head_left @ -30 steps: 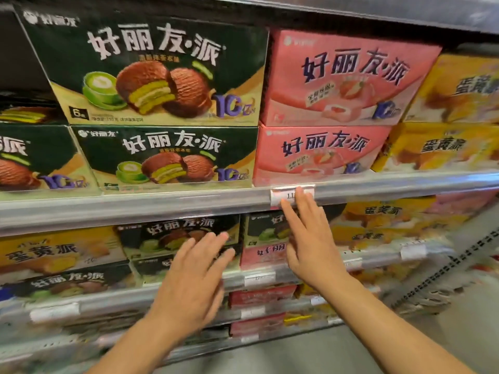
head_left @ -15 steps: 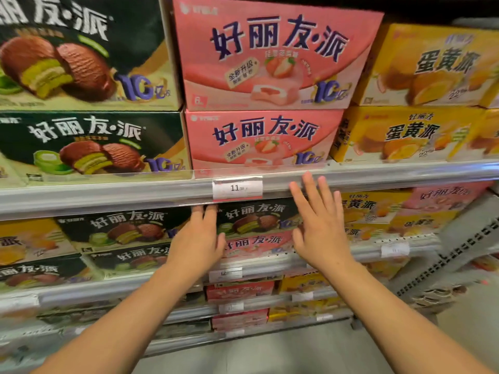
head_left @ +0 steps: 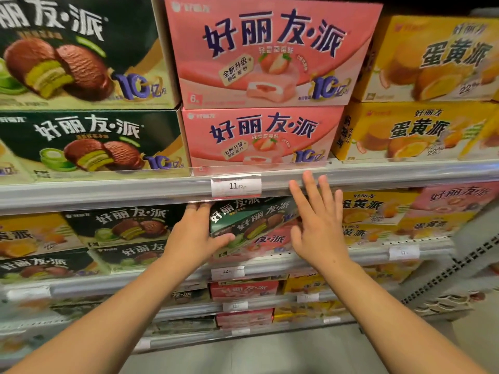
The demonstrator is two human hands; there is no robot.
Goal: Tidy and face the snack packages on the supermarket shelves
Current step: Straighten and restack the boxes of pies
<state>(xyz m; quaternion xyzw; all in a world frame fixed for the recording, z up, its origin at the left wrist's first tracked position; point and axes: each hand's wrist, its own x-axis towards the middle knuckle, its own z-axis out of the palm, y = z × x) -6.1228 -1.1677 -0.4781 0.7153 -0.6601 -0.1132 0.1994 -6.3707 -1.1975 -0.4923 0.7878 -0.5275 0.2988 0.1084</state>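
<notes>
A dark green pie box (head_left: 251, 220) on the second shelf is tilted, its left end lower, resting over a pink box (head_left: 270, 240). My left hand (head_left: 197, 236) grips its left end, thumb on the front face, fingers over the top. My right hand (head_left: 318, 225) is spread flat with fingers apart, in front of the box's right end and the shelf rail; whether it touches the box I cannot tell. Above, on the top shelf, two pink strawberry boxes (head_left: 267, 136) are stacked, facing forward.
Green boxes (head_left: 89, 144) sit left of the pink stack and yellow boxes (head_left: 415, 130) right of it. A grey shelf rail (head_left: 108, 190) carries a price tag (head_left: 236, 186). Lower shelves hold more green, pink and yellow boxes. A grey floor lies below.
The view has shifted right and closer. My left hand moved up to the green box and took hold of its left end; the box now sits tilted. My right hand stays spread by the rail.
</notes>
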